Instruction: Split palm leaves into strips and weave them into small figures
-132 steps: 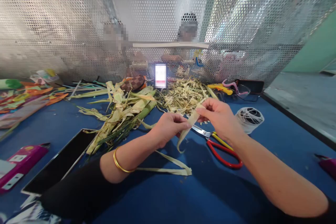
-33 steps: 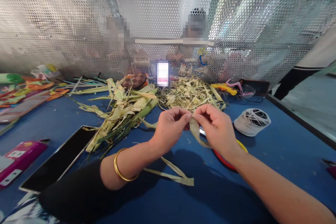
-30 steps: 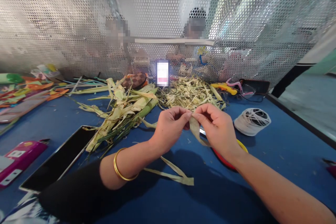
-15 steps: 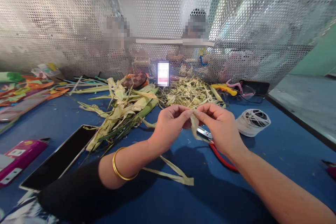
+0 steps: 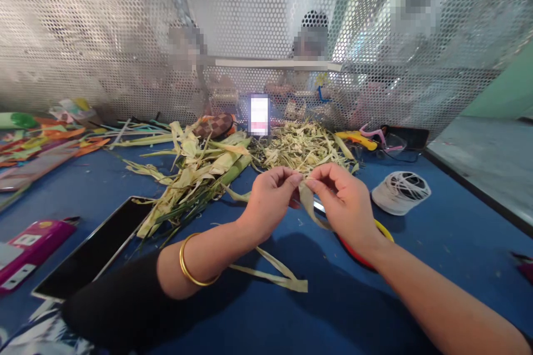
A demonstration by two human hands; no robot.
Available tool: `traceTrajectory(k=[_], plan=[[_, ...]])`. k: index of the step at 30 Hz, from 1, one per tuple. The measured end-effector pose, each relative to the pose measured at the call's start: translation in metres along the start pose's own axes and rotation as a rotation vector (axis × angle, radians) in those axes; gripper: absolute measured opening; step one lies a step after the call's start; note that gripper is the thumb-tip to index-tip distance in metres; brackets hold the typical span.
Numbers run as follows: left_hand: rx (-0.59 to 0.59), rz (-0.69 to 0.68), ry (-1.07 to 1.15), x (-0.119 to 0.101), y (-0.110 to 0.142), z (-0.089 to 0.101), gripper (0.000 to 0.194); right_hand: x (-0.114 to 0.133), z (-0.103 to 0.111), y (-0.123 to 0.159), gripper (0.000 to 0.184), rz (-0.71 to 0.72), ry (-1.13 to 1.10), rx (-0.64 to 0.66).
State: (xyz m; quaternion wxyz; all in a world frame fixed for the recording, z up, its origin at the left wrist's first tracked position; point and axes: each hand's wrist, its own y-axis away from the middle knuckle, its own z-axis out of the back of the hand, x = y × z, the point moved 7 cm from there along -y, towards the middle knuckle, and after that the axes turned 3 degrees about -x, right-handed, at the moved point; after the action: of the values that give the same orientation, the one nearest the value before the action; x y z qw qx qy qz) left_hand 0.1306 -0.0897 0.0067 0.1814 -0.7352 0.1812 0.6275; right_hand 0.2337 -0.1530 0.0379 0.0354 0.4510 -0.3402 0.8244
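My left hand (image 5: 270, 199) and my right hand (image 5: 343, 202) meet above the blue table (image 5: 437, 244), both pinching the top of one pale dry leaf strip (image 5: 308, 205). The strip curves down between the hands and under my right palm. A gold bangle (image 5: 189, 263) sits on my left wrist. A folded leaf strip (image 5: 278, 274) lies flat on the table below my left forearm. Red and yellow scissors (image 5: 362, 244) lie under my right hand, mostly hidden by it.
A heap of green-yellow leaves (image 5: 195, 177) and a pile of shredded strips (image 5: 302, 147) lie behind my hands. A spool of white string (image 5: 400, 191) stands right, a dark phone (image 5: 95, 249) and pink case (image 5: 29, 247) left. Two people sit behind the perforated metal screen (image 5: 104, 39).
Earlier the strip hung long and loose from my raised right hand. Now both hands are close together pinching its top. My right hand dropped back over the scissors in the last half second.
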Motion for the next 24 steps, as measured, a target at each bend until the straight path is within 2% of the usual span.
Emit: traceTrajectory(k=[2, 7, 10, 16, 21, 24], plan=[[-0.015, -0.006, -0.009, -0.001, -0.001, 0.001, 0.015, -0.002, 0.001, 0.0, 0.009, -0.018, -0.018, -0.009], [-0.064, -0.091, -0.07, -0.006, -0.003, 0.006, 0.012, -0.021, -0.008, -0.001, 0.019, -0.283, -0.232, 0.083], [-0.058, -0.107, -0.092, -0.006, -0.003, 0.007, 0.012, -0.02, -0.01, -0.001, 0.018, -0.282, -0.226, 0.104], [-0.064, -0.01, -0.05, 0.001, -0.004, 0.007, 0.012, -0.007, 0.0, -0.001, 0.013, -0.153, -0.05, -0.005], [-0.091, -0.045, -0.056, -0.002, -0.006, 0.009, 0.012, -0.013, -0.013, 0.001, 0.021, -0.282, -0.19, 0.15], [-0.078, -0.046, -0.014, -0.002, -0.006, 0.01, 0.013, -0.017, -0.013, 0.002, 0.022, -0.319, -0.184, 0.145]])
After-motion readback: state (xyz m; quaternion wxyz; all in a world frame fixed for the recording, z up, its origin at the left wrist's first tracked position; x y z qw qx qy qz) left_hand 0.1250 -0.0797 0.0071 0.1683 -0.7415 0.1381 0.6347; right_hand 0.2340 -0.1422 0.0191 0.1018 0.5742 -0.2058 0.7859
